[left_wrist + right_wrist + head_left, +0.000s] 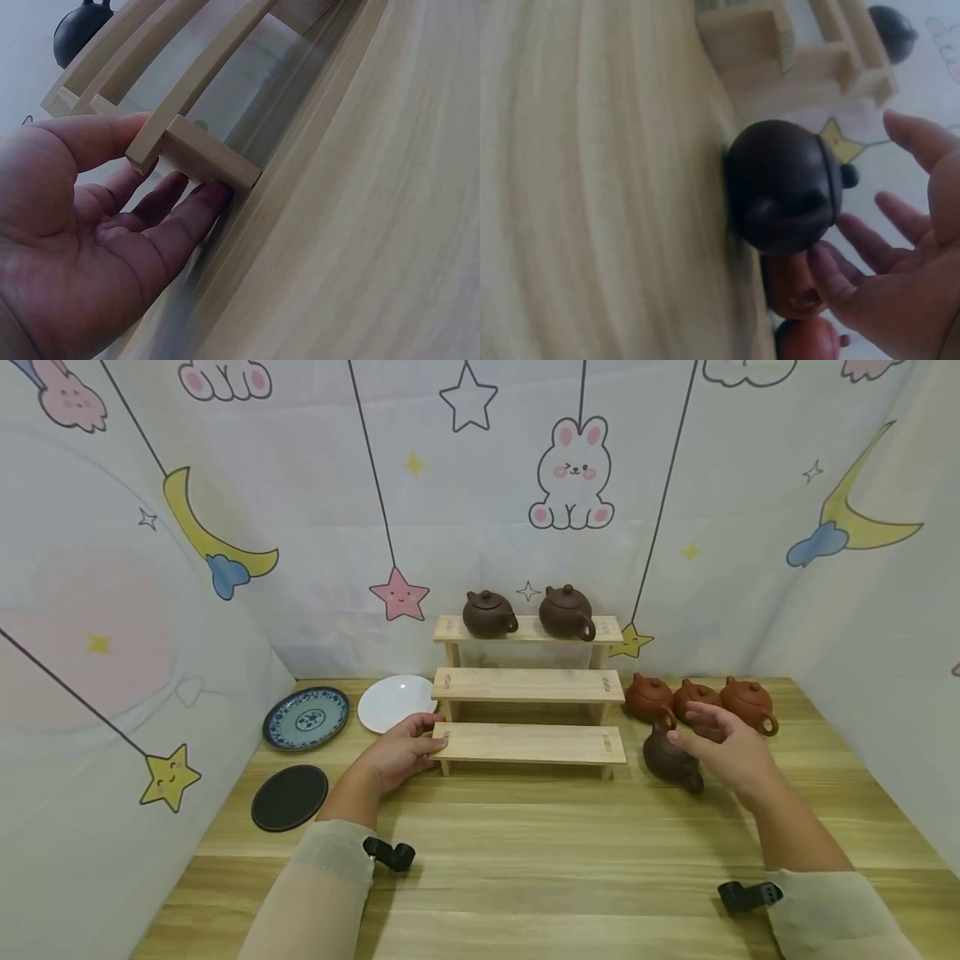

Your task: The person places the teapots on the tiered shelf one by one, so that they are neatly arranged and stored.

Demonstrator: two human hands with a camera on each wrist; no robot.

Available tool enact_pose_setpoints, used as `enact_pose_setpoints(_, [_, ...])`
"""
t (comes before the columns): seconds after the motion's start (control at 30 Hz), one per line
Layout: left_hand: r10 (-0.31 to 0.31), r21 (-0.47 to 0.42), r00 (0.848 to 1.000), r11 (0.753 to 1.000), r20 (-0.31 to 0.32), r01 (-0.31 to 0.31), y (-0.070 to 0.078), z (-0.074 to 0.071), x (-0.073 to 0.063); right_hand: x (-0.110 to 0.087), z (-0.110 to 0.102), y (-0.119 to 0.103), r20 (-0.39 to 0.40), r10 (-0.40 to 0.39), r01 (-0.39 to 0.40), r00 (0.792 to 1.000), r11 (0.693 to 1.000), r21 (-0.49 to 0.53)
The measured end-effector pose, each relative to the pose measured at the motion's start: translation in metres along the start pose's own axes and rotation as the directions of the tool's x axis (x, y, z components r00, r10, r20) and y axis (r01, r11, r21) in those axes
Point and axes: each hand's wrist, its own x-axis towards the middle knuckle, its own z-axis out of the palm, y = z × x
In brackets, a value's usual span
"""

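My left hand point(401, 756) grips the left end of the lowest step of a three-step wooden stand point(525, 742). In the left wrist view the thumb lies over the board's end, and the fingers point(161, 247) reach to the leg beneath. Beside the stand's right end, a dark brown teapot point(667, 756) sits on the table. Over it hovers my right hand point(727, 747), fingers spread and loosely bent; in the right wrist view the fingertips are right by the pot's lid side. Two more dark teapots, one left point(486, 617) and one right point(564, 613), stand on the top step.
Behind the right hand, three reddish-brown teapots point(747, 702) stand in a row by the back curtain. On the left lie a blue patterned plate point(303, 720), a white plate point(392, 703) and a black round plate point(290, 797). Printed fabric walls point(480, 510) enclose the wooden table point(555, 860).
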Motion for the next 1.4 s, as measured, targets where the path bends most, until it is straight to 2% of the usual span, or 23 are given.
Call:
enact_pose_setpoints(0.23, [0.006,0.001,1.000,1.000,0.017,-0.006,-0.003,-0.001,0.001,0.003,0.004,0.013,0.040,0.015,-0.012,0.999,0.998,-0.068])
enact_pose_setpoints(0.8, [-0.001,0.003,1.000,1.000,0.007,0.001,-0.004,-0.004,0.004,0.004,0.004,0.019,0.142,-0.005,0.016,0.990,0.997,-0.081])
enact_pose_setpoints(1.13, [-0.007,0.006,1.000,1.000,-0.002,0.007,-0.001,-0.003,0.002,0.006,0.005,0.019,0.111,0.007,0.008,0.994,0.992,-0.129])
enact_pose_setpoints(1.23, [-0.005,0.005,1.000,1.000,0.002,0.005,-0.001,-0.002,0.002,0.005,0.003,0.012,0.092,0.019,-0.006,0.996,0.991,-0.135])
enact_pose_setpoints(1.4, [-0.004,0.002,1.000,1.000,0.007,0.004,-0.001,-0.003,0.002,-0.003,0.001,-0.008,0.080,-0.007,0.013,0.997,0.997,-0.076])
